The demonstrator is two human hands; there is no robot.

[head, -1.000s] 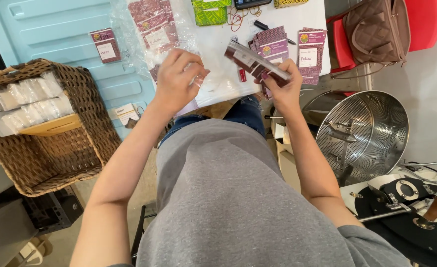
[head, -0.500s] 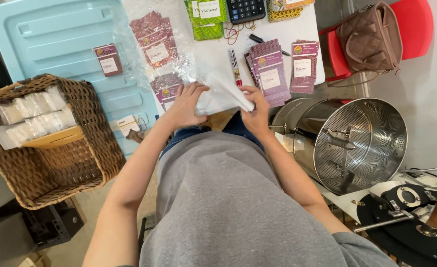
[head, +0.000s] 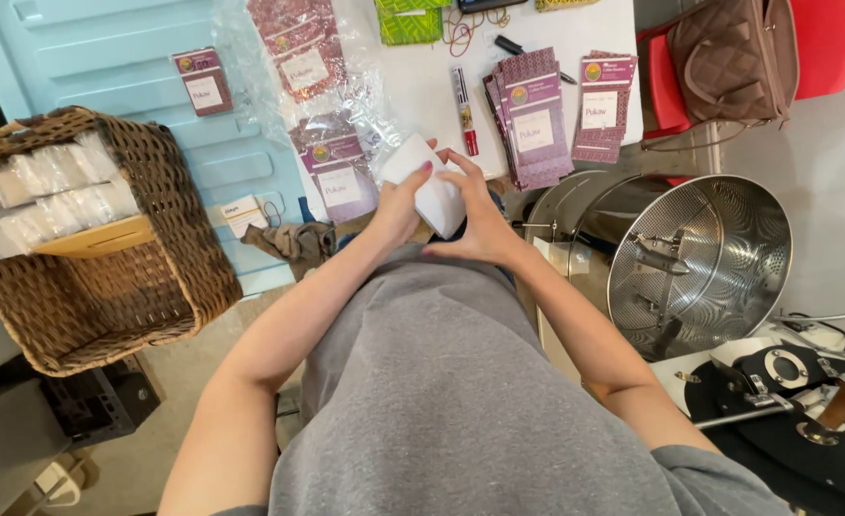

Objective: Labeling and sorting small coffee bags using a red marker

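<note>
Both hands are close to my body at the white table's near edge. My left hand and my right hand together hold a small white packet, gripped from either side. Just left of my left hand a purple labelled pouch lies on clear plastic wrap. A stack of purple labelled pouches lies on the table beyond my right hand, with another purple pouch beside it.
A wicker basket with white packets stands at the left beside a pale blue panel. A steel drum sits at the right, with black machine parts below it. A brown bag rests on a red chair. A marker and rubber bands lie on the table.
A second ago my hands held a purple pouch up over the table. Now they have drawn in toward my body and hold a white packet instead.
</note>
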